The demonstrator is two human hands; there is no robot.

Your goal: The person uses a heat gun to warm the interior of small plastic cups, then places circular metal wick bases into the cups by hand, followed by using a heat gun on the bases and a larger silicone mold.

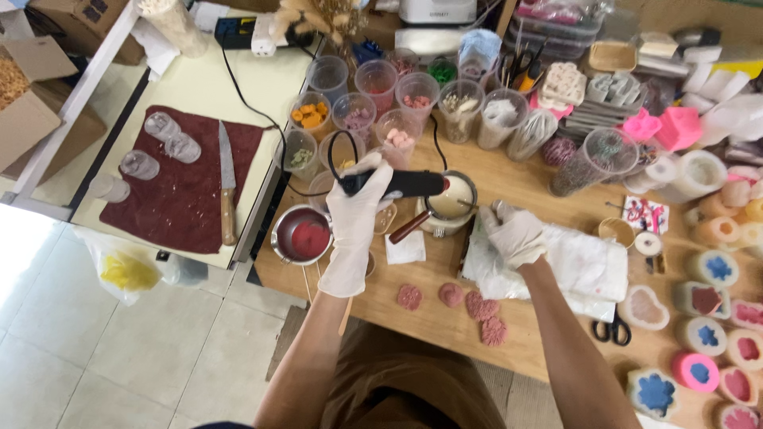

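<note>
The left hand [355, 208] is closing its grip around a black heat gun [395, 184], aiming it over a small pot of pale melted wax [451, 199] on the wooden table [445, 318]; the right hand [515, 235] is curling around a stirring stick there; four pink wax flowers [469, 305] are lying finished nearby

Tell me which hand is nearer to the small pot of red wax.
Left. The left hand, gripping a black heat tool, sits just right of the red wax pot. The right hand is farther right, over the white cloth.
</note>
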